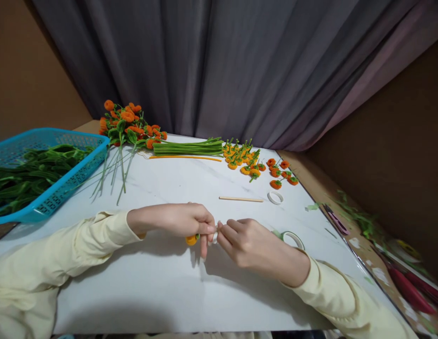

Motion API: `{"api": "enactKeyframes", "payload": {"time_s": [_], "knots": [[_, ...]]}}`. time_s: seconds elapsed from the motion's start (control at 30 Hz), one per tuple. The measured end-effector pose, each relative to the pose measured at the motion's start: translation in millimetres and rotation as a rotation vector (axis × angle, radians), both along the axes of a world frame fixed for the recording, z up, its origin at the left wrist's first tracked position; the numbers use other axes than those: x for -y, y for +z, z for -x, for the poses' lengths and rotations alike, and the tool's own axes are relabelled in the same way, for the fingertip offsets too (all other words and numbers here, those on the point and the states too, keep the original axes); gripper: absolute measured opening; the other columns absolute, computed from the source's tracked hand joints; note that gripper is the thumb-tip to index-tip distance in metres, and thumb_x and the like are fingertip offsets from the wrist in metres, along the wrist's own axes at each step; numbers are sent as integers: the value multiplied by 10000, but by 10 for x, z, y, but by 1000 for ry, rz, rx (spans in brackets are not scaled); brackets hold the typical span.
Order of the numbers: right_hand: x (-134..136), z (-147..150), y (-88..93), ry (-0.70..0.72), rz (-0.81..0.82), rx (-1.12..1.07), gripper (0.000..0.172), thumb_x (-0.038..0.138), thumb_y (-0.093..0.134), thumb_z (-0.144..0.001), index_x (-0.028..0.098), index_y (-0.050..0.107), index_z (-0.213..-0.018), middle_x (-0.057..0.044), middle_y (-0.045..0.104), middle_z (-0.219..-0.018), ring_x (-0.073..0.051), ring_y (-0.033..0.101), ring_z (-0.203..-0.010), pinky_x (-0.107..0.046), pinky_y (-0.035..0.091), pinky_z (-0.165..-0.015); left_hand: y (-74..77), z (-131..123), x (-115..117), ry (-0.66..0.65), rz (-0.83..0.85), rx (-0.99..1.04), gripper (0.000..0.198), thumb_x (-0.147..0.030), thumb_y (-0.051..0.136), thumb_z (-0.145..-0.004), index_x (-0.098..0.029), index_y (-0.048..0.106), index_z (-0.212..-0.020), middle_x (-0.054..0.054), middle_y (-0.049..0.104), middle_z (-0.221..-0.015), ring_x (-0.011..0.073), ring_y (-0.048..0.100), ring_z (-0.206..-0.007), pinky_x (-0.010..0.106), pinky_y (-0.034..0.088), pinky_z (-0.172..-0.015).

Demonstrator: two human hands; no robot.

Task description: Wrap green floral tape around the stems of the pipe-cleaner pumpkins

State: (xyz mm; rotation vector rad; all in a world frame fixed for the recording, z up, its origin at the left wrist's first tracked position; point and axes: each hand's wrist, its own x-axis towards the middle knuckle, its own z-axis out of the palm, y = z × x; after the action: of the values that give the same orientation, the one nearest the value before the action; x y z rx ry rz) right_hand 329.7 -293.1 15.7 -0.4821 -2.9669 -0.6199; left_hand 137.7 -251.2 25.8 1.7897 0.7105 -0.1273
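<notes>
My left hand (pixel 185 220) is closed in a pinch near the middle of the table, gripping a yellow-orange fuzzy flower (pixel 191 240) whose head hangs just under the palm. Its stem is mostly covered by my fingers. Fingertip to fingertip with it, my right hand (pixel 245 242) is also pinched shut. Between the hands shows a small white bit (pixel 215 237), too small to name. What the right fingers hold is hidden. Just behind the right wrist lies a roll of tape (pixel 293 240) with a pale green end.
A blue basket (pixel 45 203) of green leaves stands left. Along the back lie orange flowers (pixel 127 115), green stems (pixel 187 148), yellow flower heads (pixel 242 155) and orange-red heads (pixel 275 184). Nearer are a wooden stick (pixel 241 199) and white ring (pixel 275 197); scissors (pixel 337 221) and red-handled pliers (pixel 411 289) lie right.
</notes>
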Motion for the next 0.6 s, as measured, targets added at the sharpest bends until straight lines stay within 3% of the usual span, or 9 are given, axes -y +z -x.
{"api": "enactKeyframes", "payload": {"time_s": [0.13,0.27,0.4,0.6], "knots": [[-139,-78,39,-146,217,-5,209,132,438,-925,146,531,-738,-13,545,-639,-119,475,-550,-282,185,-485,-6,8,-28,42,12,1,228,-200,386,-896,-155,574,-774,43,732,-716,122,549,-634,202,378,-594],[-265,-122,88,-305,462,-79,108,231,595,-862,148,631,-804,-6,614,-670,-96,481,-533,-258,199,-501,-22,6,-34,50,12,-16,229,-228,386,-897,-158,578,-794,53,738,-746,125,539,-620,208,377,-579],[-305,-96,86,-290,677,-131,121,259,623,-843,161,688,-867,0,633,-657,-88,479,-528,-236,230,-517,-33,13,-39,36,12,-14,233,-241,387,-902,-160,584,-806,53,741,-758,127,541,-627,211,382,-589],[-259,-59,35,-224,637,-127,250,156,449,-910,135,660,-778,-20,600,-641,-87,435,-517,-247,230,-518,-48,30,-42,44,10,-14,269,-280,374,-922,-164,586,-805,48,732,-725,134,536,-638,223,384,-612]]}}
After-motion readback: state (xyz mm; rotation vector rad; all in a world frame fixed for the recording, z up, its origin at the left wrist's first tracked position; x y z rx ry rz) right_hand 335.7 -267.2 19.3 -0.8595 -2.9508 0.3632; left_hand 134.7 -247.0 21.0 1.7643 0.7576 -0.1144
